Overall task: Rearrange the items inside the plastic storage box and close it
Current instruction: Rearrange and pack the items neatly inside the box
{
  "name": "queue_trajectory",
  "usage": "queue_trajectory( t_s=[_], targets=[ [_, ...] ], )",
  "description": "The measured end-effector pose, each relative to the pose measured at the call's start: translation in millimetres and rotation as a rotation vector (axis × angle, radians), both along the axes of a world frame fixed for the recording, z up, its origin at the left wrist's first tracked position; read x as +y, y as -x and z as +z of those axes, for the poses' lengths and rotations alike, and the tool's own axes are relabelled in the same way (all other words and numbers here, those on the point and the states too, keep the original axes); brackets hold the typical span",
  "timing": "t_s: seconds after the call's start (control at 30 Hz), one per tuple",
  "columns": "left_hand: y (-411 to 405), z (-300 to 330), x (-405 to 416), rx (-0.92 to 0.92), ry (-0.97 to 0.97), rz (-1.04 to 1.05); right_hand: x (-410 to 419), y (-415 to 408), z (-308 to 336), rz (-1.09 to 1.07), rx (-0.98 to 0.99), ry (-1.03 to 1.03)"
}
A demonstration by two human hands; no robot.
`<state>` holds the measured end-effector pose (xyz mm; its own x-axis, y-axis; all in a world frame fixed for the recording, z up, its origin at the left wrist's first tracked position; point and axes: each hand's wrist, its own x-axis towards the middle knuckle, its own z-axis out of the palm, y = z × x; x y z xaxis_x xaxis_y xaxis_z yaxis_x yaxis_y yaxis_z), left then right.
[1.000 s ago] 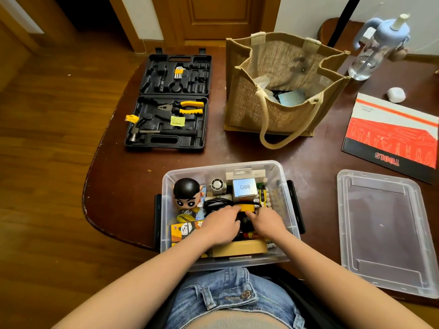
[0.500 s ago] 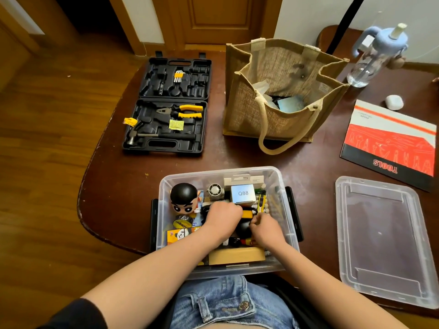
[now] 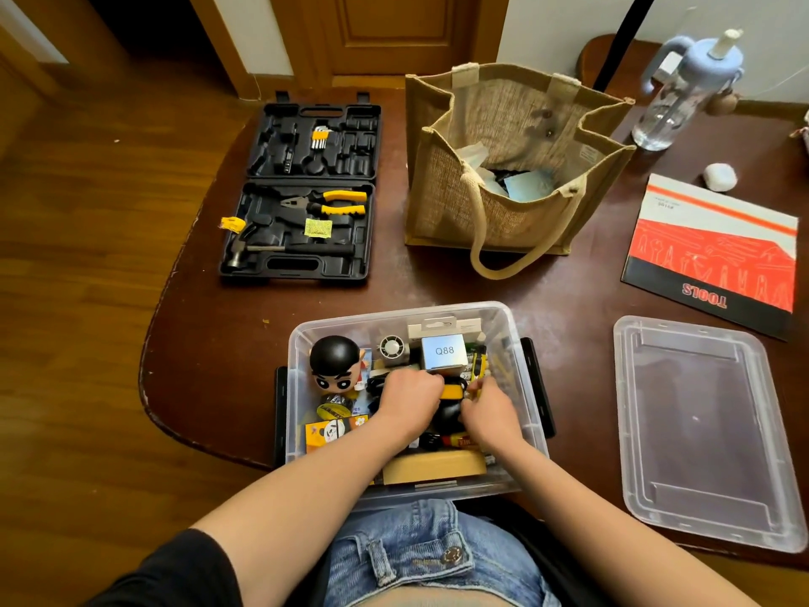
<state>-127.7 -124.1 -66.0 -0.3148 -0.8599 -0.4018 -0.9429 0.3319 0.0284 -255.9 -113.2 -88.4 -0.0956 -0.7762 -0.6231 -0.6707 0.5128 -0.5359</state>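
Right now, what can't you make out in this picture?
Head view only:
- Items under the left hand and right hand in the storage box: hidden.
- What either hand grips: fingers curl out of sight.
- Jute bag contents: mostly hidden by its walls.
- Booklet small print: too small.

Soft indoor light, faint sheen on table (image 3: 569, 300), wide-angle bending at edges, mostly sharp

Both hands' fingertips hidden among clutter in the box (image 3: 521, 339); grips cannot be told
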Motion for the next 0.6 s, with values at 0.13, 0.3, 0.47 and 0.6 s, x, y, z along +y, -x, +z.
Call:
queue_trajectory(
  t_s=[0.13, 0.3, 0.47, 0.6],
  targets=[
    [-2, -2, 0, 0.047, 0.004, 0.052, -7, 0, 2, -0.038, -0.088, -0.065],
    [-5, -5, 3, 0.055, 0.028, 0.112, -9, 2, 5, -0.01, -0.124, -0.103],
    [5, -6, 0, 0.001, 0.017, 0.139, -6, 3, 4, 0.089, -0.051, -0.108],
    [0, -12, 4, 0.031, 0.004, 0.143, -4, 5, 3, 0.153, 0.002, -0.119]
  ],
)
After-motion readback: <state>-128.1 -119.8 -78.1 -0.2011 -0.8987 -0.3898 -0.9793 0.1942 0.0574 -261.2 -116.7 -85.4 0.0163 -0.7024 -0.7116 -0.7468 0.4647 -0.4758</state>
